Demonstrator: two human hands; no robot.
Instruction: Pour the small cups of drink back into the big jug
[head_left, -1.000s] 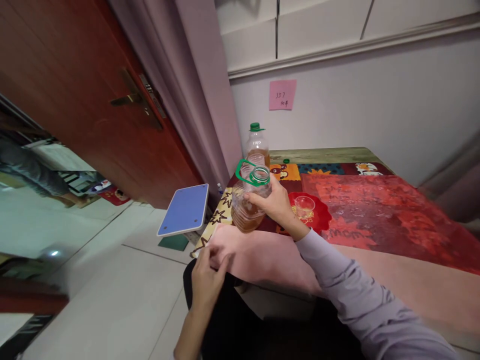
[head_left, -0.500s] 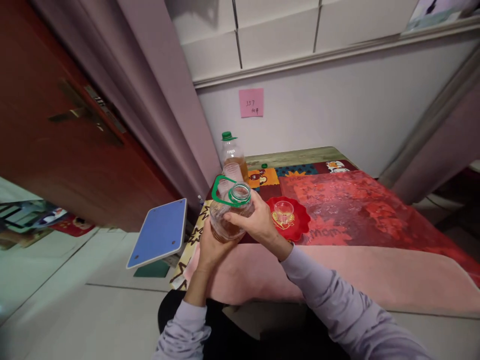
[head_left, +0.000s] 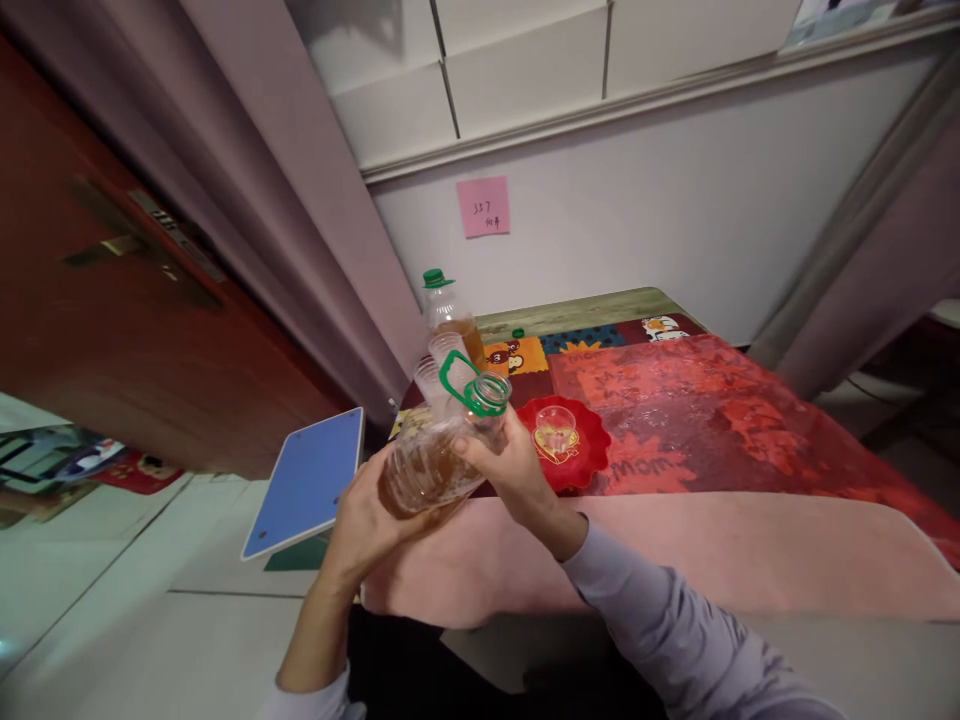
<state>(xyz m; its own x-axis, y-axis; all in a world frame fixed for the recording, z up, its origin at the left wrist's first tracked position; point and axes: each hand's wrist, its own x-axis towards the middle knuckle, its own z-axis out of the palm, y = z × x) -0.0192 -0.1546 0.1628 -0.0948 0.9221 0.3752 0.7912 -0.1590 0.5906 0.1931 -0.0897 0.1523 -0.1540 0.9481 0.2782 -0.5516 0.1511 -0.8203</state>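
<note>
A clear plastic bottle (head_left: 431, 468) with amber liquid is tilted to the right between my two hands. Its uncapped mouth and green carry handle (head_left: 459, 380) are at the upper end. My left hand (head_left: 371, 515) cups the bottle's base from below. Around the neck end, my right hand (head_left: 510, 460) is closed, its thumb on the near side. Right of the bottle's mouth, a clear plastic cup (head_left: 556, 428) stands on a red scalloped plate (head_left: 598, 452). Behind the bottle are stacked clear cups (head_left: 426, 380), partly hidden.
A second bottle (head_left: 450, 310) with a green cap stands at the back left of the table (head_left: 652, 510). A small green cap (head_left: 518, 333) lies near it. A blue-topped stool (head_left: 307, 480) is to the left. A pink note (head_left: 483, 207) is on the wall.
The held bottle has gone from nearly upright to leaning right. My left hand has moved left and swung its base outward. The camera view has shifted slightly.
</note>
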